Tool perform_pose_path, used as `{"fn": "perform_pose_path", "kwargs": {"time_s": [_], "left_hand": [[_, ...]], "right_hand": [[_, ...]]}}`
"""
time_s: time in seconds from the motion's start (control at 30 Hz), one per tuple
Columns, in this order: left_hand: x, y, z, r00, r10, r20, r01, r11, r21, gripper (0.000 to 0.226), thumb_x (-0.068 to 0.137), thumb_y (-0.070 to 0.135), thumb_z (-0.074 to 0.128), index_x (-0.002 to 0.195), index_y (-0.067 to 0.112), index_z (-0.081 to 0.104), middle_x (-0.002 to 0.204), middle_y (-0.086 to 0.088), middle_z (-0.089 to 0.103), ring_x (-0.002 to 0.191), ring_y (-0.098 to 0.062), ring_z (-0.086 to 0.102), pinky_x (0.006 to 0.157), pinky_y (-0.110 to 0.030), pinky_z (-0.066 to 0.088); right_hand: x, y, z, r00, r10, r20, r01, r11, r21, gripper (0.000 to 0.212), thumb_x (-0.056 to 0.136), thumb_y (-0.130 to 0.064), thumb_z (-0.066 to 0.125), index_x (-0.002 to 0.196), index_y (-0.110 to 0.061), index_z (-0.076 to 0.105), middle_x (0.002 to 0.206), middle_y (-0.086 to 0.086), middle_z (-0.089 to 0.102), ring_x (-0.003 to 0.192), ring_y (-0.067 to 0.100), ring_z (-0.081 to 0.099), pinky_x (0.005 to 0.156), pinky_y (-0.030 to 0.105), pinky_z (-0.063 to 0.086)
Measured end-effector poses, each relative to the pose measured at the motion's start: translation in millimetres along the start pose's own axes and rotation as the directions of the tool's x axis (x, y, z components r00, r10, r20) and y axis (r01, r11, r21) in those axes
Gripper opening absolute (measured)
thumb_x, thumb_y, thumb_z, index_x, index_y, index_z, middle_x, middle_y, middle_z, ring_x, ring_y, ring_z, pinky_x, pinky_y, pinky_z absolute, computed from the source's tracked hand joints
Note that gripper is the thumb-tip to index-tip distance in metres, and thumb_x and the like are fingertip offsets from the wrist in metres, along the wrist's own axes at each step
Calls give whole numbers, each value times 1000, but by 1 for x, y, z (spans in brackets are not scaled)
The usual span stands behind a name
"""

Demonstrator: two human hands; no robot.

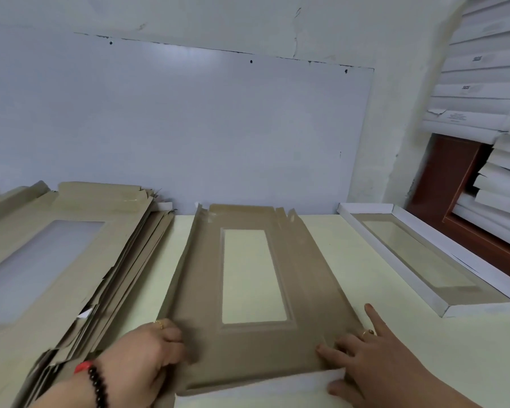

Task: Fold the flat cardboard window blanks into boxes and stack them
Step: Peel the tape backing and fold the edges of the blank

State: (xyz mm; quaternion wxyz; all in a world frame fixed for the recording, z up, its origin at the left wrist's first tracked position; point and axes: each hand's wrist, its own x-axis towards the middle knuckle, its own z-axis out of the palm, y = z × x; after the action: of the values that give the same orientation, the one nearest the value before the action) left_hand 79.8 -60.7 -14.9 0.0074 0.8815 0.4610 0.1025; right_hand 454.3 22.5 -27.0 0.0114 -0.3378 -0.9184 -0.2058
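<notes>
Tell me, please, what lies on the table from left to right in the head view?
Stack of flat blanks → left hand → single flat blank → right hand → folded window box.

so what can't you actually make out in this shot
- Left hand, head view: fingertips curl over the flat blank's edge, hidden.
- Stack of blanks: cut off by left edge, count unclear.
- Shelf boxes: label print too small and blurred.
- Right hand: wrist leaves the frame.

A brown window blank [248,290] lies flat between the blank stack [56,260] and a folded box [418,260].
</notes>
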Motion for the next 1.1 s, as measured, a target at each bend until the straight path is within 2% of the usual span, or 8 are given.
{"fn": "perform_pose_path", "kwargs": {"time_s": [0.17, 0.33, 0.47, 0.6, 0.7, 0.9, 1.0, 1.1], "left_hand": [[6, -9, 10, 994, -108, 10, 106, 990, 90, 42, 46, 9, 74, 75, 39, 70, 76, 28, 63, 78, 9, 60, 85, -18, 50], [24, -14, 8, 947, -249, 201, 218, 962, 165, 58, 75, 10, 38, 118, 42, 60, 117, 24, 59, 117, 15, 43, 110, -29, -26], [29, -11, 1, 915, -288, 283, 256, 956, 145, 57, 74, 22, 36, 124, 42, 56, 120, 25, 60, 118, 12, 47, 111, -31, -23], [26, 6, 11, 960, -173, 221, 105, 952, 289, 31, 70, 62, 62, 99, 52, 67, 109, 34, 63, 107, 17, 53, 112, -29, 34], [20, 12, 21, 917, -257, 304, 214, 962, 170, 52, 88, 54, 48, 138, 47, 38, 147, 26, 34, 136, 9, 27, 119, -33, 0], [45, 20, 18, 811, -577, 100, 573, 817, 62, 34, 94, 54, 34, 78, 26, 47, 66, 6, 56, 89, -10, 59, 115, -30, 18], [60, 17, 25, 740, -672, 5, 672, 740, 0, 36, 92, 57, 34, 109, 28, 46, 76, 6, 61, 93, -14, 61, 104, -31, 31], [71, 16, 36, 670, -741, -40, 737, 671, -84, 74, 91, 59, 35, 147, 23, 2, 102, 12, 65, 101, -13, 62, 95, -34, 37]], "right_hand": [[2, 2, 13, 988, -11, -156, 9, 1000, -9, 31, 76, -58, 52, 92, -42, 74, 63, -12, 62, 47, 13, 59, 107, 55, 13], [0, 8, 21, 947, -189, -259, 198, 980, 8, 30, 80, -37, 52, 98, -38, 76, 97, -14, 72, 84, 7, 70, 103, 46, 34], [-2, 10, 26, 958, -172, -231, 202, 973, 113, 60, 103, -18, 18, 102, -36, 75, 109, -21, 69, 97, -4, 66, 85, 16, 50], [-3, 12, 17, 992, -46, -116, 86, 925, 370, 34, 68, -29, 61, 98, -37, 75, 105, -24, 69, 93, -9, 65, 76, 10, 51], [-3, 15, 17, 994, 96, -46, -56, 842, 536, 35, 75, -24, 68, 104, -41, 71, 103, -37, 62, 89, -14, 61, 73, 12, 52], [11, 19, 24, 929, 306, 210, -370, 713, 596, 33, 99, -40, 46, 68, -29, 49, 53, -14, 54, 55, -1, 52, 56, 13, 37], [27, 23, 19, 870, 385, 307, -488, 595, 638, 16, 94, -41, 51, 109, -36, 54, 92, -21, 60, 85, -1, 56, 67, 11, 38], [50, 18, 14, 812, 432, 393, -584, 577, 571, 70, 90, -43, 53, 149, -28, 18, 135, -9, 49, 116, 15, 53, 84, 24, 42]]}}
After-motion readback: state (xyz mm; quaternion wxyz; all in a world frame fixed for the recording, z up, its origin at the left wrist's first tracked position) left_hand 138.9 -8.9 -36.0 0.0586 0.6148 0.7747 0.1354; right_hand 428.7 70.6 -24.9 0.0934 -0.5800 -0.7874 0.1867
